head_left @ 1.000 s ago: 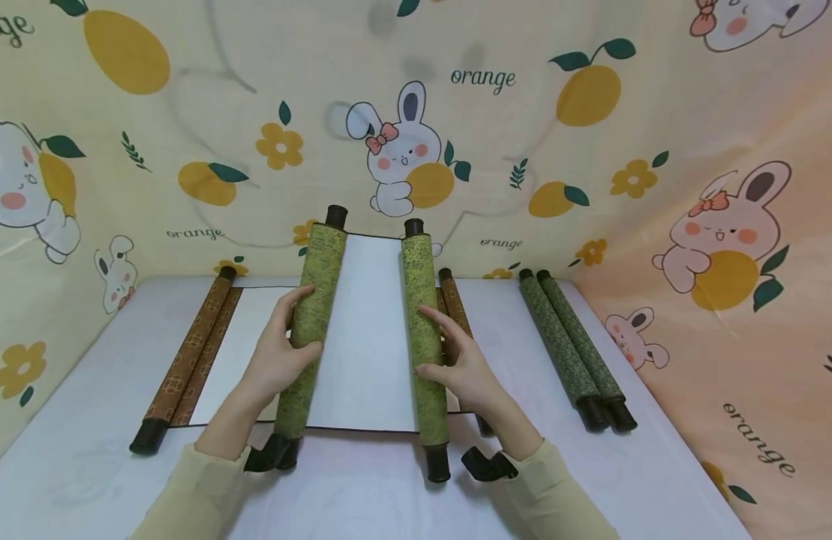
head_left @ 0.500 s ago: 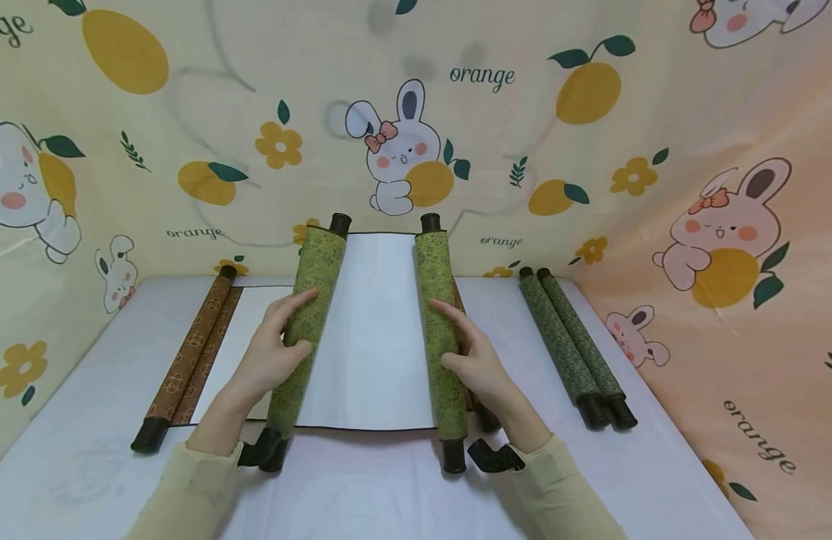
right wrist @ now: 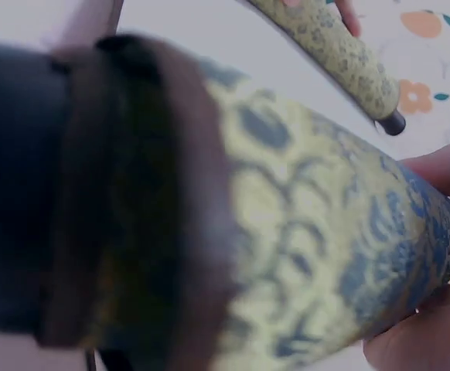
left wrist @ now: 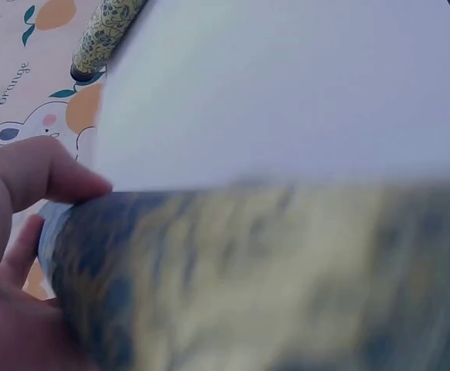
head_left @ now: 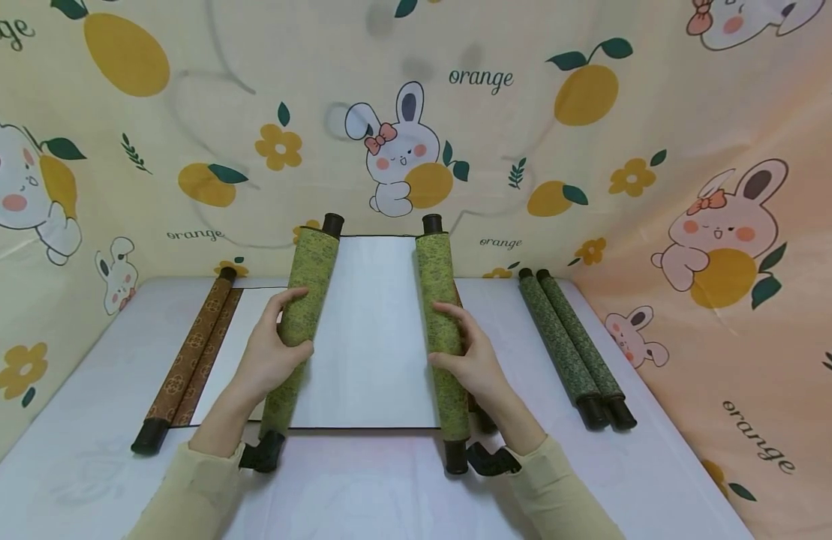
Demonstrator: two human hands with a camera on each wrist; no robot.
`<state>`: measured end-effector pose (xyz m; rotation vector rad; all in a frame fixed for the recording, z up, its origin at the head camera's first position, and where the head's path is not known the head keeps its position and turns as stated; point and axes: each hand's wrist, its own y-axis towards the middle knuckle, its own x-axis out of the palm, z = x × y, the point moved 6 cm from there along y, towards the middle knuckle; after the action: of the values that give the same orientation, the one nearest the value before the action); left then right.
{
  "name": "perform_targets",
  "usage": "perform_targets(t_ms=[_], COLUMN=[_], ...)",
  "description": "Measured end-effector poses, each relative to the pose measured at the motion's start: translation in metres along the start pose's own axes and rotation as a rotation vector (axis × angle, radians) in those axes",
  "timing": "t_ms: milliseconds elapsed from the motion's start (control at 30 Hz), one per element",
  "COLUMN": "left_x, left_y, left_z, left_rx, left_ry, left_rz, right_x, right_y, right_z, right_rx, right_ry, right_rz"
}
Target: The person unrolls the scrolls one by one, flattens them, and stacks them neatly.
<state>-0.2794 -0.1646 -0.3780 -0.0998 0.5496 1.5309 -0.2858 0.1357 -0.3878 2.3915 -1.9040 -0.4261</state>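
A yellow-green patterned scroll with black knobs is spread partway between both hands, its white paper (head_left: 375, 330) showing between two rolls. My left hand (head_left: 270, 356) grips the left roll (head_left: 310, 281), thumb on the near face and fingers curling behind. Around the right roll (head_left: 437, 277), my right hand (head_left: 475, 360) curls in the same way. The scroll is tilted, its far ends raised against the backdrop. Close up in the left wrist view, the left roll (left wrist: 271, 270) is blurred. In the right wrist view, a black knob (right wrist: 24, 193) and the right roll (right wrist: 310, 209) fill the foreground.
Behind the held scroll lies a brown patterned scroll (head_left: 194, 337), partly unrolled on the white table (head_left: 85, 420) and mostly covered. A dark green scroll (head_left: 567, 349) rests at the right, its two rolls side by side. A printed cloth backdrop (head_left: 253, 90) rises around the table.
Both hands have moved apart with the rolls, the left one leftward and the right one rightward. More white paper shows between them now. The other scrolls have not moved.
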Motion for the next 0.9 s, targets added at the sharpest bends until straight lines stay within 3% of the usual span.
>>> perform_targets(t_ms=[267, 500, 733, 900], left_x=[-0.01, -0.018, -0.027, -0.027], left_y=[0.003, 0.002, 0.0, 0.001], left_z=[-0.006, -0.004, -0.002, 0.001], left_rx=[-0.005, 0.005, 0.007, 0.046], left_ry=[-0.062, -0.075, -0.072, -0.038], left_rz=[0.08, 0.077, 0.071, 0.046], right_x=[-0.002, -0.004, -0.014, -0.012], right_y=[0.0, -0.007, 0.0, 0.002], right_z=[-0.007, -0.03, -0.014, -0.01], right_rx=[0.0, -0.065, -0.063, -0.035], right_ry=[0.059, 0.02, 0.041, 0.062], right_rz=[-0.054, -0.069, -0.044, -0.019])
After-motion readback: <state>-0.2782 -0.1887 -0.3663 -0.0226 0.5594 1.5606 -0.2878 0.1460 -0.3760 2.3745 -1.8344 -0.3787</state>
